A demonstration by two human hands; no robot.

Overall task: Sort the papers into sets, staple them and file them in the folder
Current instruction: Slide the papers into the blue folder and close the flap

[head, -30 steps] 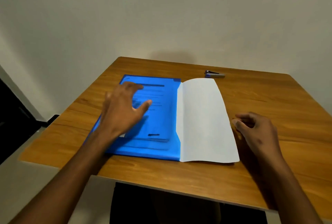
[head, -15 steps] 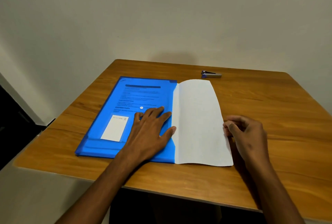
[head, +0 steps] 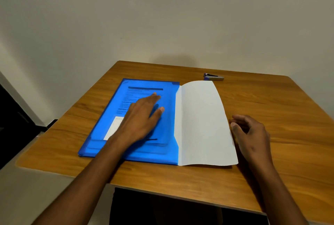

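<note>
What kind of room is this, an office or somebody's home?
Hard to say: probably a plain desk corner, in an office or a home. A bare wooden table stands against a blank cream wall, carrying only a translucent blue plastic folder of papers and a small blue-and-silver stapler.

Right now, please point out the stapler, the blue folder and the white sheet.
stapler [head: 213, 77]: head view, middle of its metal body.
blue folder [head: 110, 109]: head view, bare left part of its cover.
white sheet [head: 202, 121]: head view, centre of the page.
</note>
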